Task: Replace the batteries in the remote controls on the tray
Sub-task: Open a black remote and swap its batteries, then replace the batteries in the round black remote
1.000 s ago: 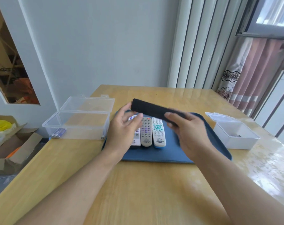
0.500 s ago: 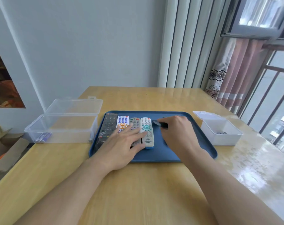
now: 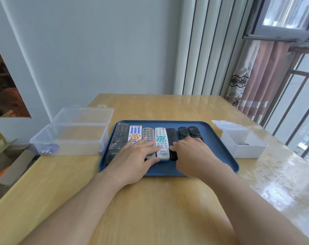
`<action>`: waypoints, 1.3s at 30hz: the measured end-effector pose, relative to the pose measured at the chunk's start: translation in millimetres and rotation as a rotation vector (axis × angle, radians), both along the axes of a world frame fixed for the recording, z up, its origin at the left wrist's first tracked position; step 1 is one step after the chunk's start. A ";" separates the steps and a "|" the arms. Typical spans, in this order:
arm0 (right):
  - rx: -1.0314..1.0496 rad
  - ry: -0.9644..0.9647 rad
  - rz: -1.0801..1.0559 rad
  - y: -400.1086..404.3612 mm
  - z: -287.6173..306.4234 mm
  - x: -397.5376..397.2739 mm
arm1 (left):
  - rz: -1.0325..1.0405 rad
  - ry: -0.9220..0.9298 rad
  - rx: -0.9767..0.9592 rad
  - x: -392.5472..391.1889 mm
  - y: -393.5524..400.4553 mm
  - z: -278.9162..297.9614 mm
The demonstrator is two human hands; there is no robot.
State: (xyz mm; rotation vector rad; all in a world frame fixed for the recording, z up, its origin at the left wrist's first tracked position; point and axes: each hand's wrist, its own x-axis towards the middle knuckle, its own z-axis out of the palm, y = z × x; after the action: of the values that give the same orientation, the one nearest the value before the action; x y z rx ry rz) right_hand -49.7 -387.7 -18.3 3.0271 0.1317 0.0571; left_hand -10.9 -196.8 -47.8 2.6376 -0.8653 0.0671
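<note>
Hands (image 3: pixel 136 156) (image 3: pixel 191 152) flat on remotes (image 3: pixel 161 144) in tray (image 3: pixel 219 156).

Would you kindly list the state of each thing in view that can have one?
Clear box: lid open, batteries inside.
White box: lid open.
Blue tray: holds a row of remotes.
White remote: lying face up.
Slim black remote: lying flat.
Left hand: open, resting on the remotes.
Right hand: on the black remotes, grip unclear.
</note>
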 end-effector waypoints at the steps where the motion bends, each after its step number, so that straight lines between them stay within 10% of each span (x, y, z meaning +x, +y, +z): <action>1: 0.020 -0.002 0.005 1.0 3.7 -2.1 | -0.001 -0.002 0.000 0.1 0.1 0.0; 24: 0.039 0.098 -0.348 -7.5 20.0 -16.1 | -0.071 -0.085 -0.061 -6.5 -2.7 0.3; 34: 0.301 -0.350 -0.357 -11.6 38.7 -18.3 | -0.065 -0.330 -0.352 2.5 -3.4 -3.8; 39: 0.854 -0.363 -0.132 -5.4 54.8 -24.5 | 0.036 -0.157 -0.583 -6.2 -7.1 3.3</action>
State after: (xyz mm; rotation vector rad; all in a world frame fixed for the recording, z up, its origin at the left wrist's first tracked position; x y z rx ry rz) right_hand -74.2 -393.1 36.5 3.7632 -0.1741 0.8477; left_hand -17.1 -203.9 -44.5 2.1164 -0.7102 0.4676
